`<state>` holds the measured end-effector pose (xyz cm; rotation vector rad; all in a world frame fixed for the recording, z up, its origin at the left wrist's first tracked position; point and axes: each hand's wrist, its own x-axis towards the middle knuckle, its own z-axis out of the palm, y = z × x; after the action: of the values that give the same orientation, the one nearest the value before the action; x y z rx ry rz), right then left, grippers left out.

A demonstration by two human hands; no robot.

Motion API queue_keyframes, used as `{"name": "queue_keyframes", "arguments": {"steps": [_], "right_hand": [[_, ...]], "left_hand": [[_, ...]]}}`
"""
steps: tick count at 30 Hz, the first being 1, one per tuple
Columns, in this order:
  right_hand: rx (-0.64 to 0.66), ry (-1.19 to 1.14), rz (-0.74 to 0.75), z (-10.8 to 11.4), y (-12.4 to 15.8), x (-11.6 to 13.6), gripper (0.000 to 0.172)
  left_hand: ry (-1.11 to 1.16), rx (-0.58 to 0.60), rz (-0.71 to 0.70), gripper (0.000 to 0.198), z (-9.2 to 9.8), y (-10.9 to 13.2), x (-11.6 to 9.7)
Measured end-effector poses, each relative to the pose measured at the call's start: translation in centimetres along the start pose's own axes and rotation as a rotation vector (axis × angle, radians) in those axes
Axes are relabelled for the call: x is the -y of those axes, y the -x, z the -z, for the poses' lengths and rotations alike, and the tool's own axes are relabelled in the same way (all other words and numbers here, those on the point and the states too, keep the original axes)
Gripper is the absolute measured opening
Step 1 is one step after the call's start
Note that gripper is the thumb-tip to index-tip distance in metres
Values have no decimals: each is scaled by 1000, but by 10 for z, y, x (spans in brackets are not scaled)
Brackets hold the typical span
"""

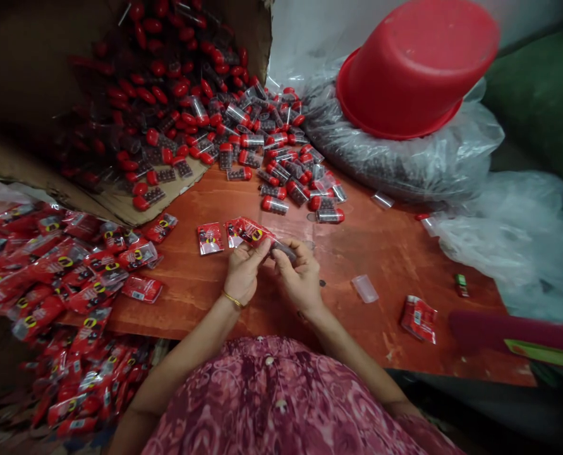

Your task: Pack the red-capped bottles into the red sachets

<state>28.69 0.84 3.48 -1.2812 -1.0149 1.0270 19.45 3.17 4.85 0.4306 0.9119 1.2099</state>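
My left hand (242, 273), with a gold bangle at the wrist, pinches a red printed packet (255, 232) between thumb and fingers. Close beside it, my right hand (301, 278) is closed on a small clear tube (285, 250) of dark contents. The tube's end meets the packet's near end; whether it is inside the packet I cannot tell, as my fingers cover that spot. Another red packet (210, 239) lies flat to the left of my hands. Beyond them is a heap of red-capped clear tubes (275, 205) filled with dark balls.
An open cardboard box (186, 183) spills tubes onto the orange-red table (186, 278). Filled red packets (67, 259) pile up at the left, some below the edge. A red tub (414, 69) sits upside down on a plastic bag (404, 167). A clear empty case (365, 288) lies at right.
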Motion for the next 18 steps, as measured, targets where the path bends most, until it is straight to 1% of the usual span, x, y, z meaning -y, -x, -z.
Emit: {"name": "queue_keyframes", "arguments": {"steps": [2, 4, 5, 6, 10, 12, 15, 18], "right_hand": [[74, -79, -94, 1, -1, 2, 26], [173, -156, -186, 5, -2, 3, 32], [204, -169, -210, 7, -1, 3, 34], [209, -162, -214, 8, -1, 3, 35], [93, -81, -139, 9, 1, 3, 33], [83, -91, -132, 6, 1, 5, 32], [94, -126, -139, -1, 0, 7, 30], [57, -162, -153, -5, -4, 9, 29]], "left_hand": [[-15, 14, -2, 26, 2, -2, -2], [-31, 57, 16, 24, 5, -4, -4], [-34, 81, 22, 23, 6, -5, -4], [-34, 101, 23, 22, 7, -5, -4], [-57, 139, -35, 25, 8, -3, -2], [-82, 150, -26, 29, 5, -2, -2], [-76, 90, -37, 34, 1, -2, -3], [-75, 24, -19, 37, -2, -5, -5]]}}
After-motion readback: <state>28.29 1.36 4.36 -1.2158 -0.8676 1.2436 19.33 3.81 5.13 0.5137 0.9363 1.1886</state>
